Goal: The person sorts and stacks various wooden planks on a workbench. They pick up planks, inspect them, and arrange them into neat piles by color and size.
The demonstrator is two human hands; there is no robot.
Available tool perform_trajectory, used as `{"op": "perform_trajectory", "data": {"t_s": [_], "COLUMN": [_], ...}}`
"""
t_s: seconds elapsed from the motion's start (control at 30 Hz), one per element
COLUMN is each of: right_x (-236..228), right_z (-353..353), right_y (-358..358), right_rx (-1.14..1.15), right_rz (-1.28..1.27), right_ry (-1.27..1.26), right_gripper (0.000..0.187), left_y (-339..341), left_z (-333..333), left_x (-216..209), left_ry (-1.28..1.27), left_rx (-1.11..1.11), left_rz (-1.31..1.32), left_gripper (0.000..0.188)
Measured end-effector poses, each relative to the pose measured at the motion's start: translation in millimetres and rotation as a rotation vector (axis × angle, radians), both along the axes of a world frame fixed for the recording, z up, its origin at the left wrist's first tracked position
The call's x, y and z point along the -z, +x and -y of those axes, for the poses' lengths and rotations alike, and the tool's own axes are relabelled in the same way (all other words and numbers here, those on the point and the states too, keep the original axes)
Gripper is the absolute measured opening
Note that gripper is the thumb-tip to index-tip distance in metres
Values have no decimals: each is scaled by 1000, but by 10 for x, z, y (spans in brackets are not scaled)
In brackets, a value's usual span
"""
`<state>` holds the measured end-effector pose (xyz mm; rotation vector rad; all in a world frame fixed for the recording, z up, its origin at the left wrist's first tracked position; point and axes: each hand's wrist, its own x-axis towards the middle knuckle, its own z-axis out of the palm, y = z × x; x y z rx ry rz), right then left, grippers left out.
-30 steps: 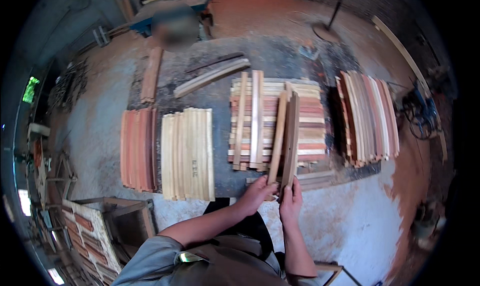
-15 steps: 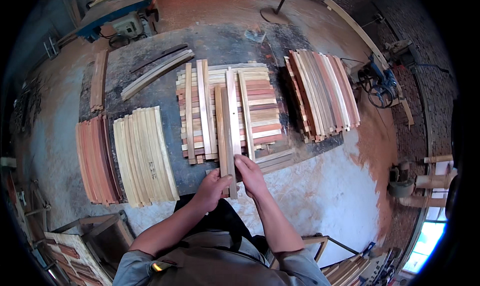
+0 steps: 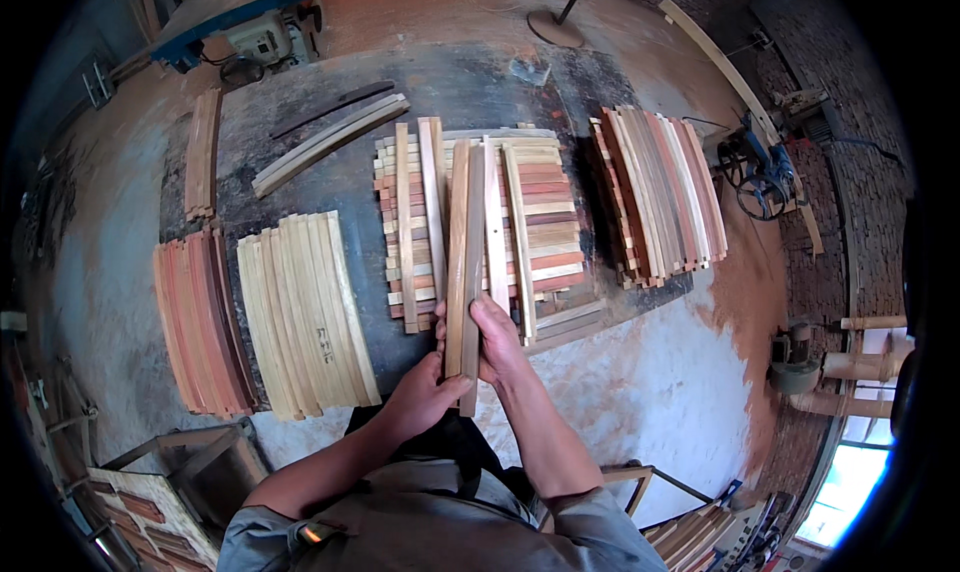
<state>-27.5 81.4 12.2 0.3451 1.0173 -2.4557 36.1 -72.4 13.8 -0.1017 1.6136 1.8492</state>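
While brn strip (image 3: pixel 458 262) shows wider vs. before, L hand (image 3: pixel 426 392) & R hand (image 3: pixel 500 344) fingers (image 3: pixel 485 315) pinch it w/ grey-brn strip (image 3: pixel 474 242).

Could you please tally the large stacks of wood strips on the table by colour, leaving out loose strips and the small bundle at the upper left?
Reddish stack: 1
Pale yellowish stack: 1
Mixed colours: 2, the middle stack and the right stack
Total: 4 large stacks
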Motion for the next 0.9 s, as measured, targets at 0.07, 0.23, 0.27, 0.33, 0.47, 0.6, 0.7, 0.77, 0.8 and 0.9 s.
{"op": "perform_trajectory", "data": {"t_s": [0.07, 0.23, 0.27, 0.33, 0.47, 0.6, 0.7, 0.77, 0.8, 0.9], "right_x": [-122, 34, 39, 59, 117, 161, 159, 128, 90, 76], "right_z": [151, 362, 387, 460, 529, 552, 628, 657, 639, 653], "right_y": [-119, -282, -324, -379, -447, -480, -488, -505, -499, -481], "right_rx": [-10, -216, -245, -183, -27, -12, 48, 22, 7, 48], "right_rz": [-27, 28, 19, -6, 13, -42, -27, 4, 14, 21], "right_ry": [-94, -529, -576, -566, -581, -611, -575, -529, -460, -280], "right_gripper": [47, 78, 81, 79, 75, 71, 71, 71, 71, 70], "left_y": [-101, -257, -267, -294, -386, -465, -496, -503, -511, -553], "left_z": [122, 367, 378, 419, 503, 581, 636, 692, 714, 747], "left_x": [-110, -373, -478, -614, -659, -638, -590, -556, -560, -620], "left_ry": [-6, -160, -305, -511, -678, -675, -660, -645, -640, -590], "left_rx": [-52, -26, -26, -27, 16, 71, 70, 89, 94, 86], "left_rz": [-49, -120, -183, -268, -291, -284, -237, -250, -254, -258], "left_gripper": [33, 41, 46, 55, 70, 72, 69, 66, 65, 57]}}
